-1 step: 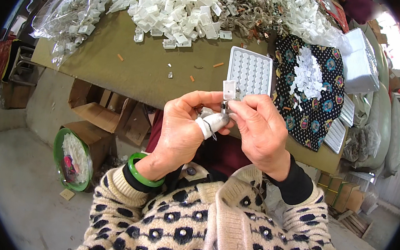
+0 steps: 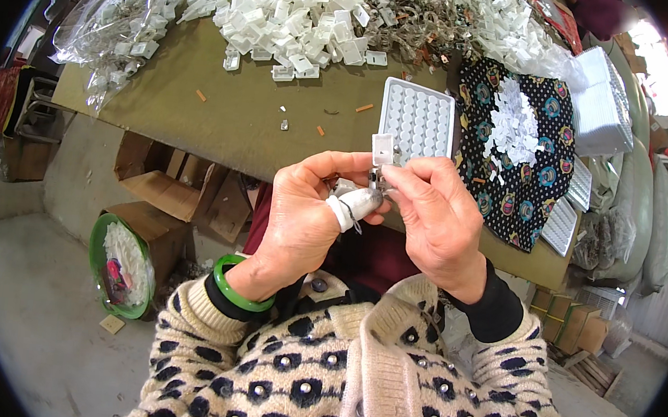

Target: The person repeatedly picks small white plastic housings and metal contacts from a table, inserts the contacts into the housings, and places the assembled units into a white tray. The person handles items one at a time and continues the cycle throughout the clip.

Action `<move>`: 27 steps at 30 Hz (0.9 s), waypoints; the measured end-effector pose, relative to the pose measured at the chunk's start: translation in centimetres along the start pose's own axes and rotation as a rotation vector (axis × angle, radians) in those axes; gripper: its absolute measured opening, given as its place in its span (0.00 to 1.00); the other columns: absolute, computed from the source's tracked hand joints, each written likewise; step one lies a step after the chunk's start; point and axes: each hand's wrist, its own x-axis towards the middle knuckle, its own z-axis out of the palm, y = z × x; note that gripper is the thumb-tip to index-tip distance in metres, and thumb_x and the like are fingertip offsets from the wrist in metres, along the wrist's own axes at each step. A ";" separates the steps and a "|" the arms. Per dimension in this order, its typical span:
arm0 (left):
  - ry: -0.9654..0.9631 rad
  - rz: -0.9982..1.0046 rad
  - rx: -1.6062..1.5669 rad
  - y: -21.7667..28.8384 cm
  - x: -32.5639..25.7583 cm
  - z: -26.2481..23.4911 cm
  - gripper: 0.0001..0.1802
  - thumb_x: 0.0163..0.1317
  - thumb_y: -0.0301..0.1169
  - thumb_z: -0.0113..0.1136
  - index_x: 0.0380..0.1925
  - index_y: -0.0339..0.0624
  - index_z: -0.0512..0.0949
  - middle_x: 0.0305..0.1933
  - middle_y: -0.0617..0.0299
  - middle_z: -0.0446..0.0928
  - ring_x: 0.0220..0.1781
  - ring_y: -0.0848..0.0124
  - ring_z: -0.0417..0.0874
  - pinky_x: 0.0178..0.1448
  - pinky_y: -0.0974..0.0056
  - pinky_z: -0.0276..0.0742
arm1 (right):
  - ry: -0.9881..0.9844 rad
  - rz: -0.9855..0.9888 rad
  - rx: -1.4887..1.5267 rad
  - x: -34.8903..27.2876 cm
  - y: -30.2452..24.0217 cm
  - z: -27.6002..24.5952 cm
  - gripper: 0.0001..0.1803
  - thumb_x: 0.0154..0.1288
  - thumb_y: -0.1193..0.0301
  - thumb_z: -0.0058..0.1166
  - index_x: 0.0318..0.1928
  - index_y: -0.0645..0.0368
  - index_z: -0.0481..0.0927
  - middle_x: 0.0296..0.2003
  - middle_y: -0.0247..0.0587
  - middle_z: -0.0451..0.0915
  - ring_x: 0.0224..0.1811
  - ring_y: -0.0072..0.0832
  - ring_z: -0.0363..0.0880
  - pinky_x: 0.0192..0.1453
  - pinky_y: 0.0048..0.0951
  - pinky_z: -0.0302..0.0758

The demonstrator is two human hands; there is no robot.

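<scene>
Hands meet over table edge: your left hand and right hand both pinch one small white clip.

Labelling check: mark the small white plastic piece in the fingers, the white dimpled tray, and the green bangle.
small white plastic piece (image 2: pixel 383 148), head view, its flat square face.
white dimpled tray (image 2: pixel 419 122), head view, middle of its dimpled surface.
green bangle (image 2: pixel 233 292), head view, outer band at left wrist.

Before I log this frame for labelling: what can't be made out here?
- Head view: the small metal part under the white square piece is too small, hidden by left hand and right hand fingertips.
- White heap: cut off by the top edge.
</scene>
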 end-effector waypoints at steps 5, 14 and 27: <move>-0.008 -0.032 0.000 -0.2 -0.2 0.2 0.18 0.59 0.14 0.62 0.50 0.26 0.76 0.40 0.52 0.82 0.37 0.67 0.86 0.41 0.67 0.85 | 0.026 0.087 -0.004 0.0 -0.2 -0.6 0.14 0.52 0.87 0.62 0.41 0.65 0.80 0.34 0.44 0.78 0.33 0.36 0.79 0.37 0.29 0.78; -0.001 -0.024 0.015 -0.5 -0.5 -0.6 0.15 0.59 0.17 0.63 0.47 0.29 0.77 0.36 0.55 0.80 0.36 0.65 0.87 0.38 0.64 0.87 | -0.065 0.013 -0.009 -0.6 0.0 0.2 0.09 0.55 0.85 0.59 0.38 0.66 0.79 0.34 0.44 0.77 0.32 0.37 0.80 0.32 0.32 0.77; -0.084 -0.038 -0.140 -0.1 0.9 -2.8 0.14 0.65 0.25 0.60 0.49 0.35 0.76 0.44 0.49 0.81 0.32 0.67 0.84 0.29 0.69 0.80 | -0.165 0.056 -0.433 1.3 4.6 2.6 0.09 0.50 0.76 0.64 0.35 0.60 0.80 0.32 0.38 0.73 0.37 0.37 0.75 0.41 0.37 0.72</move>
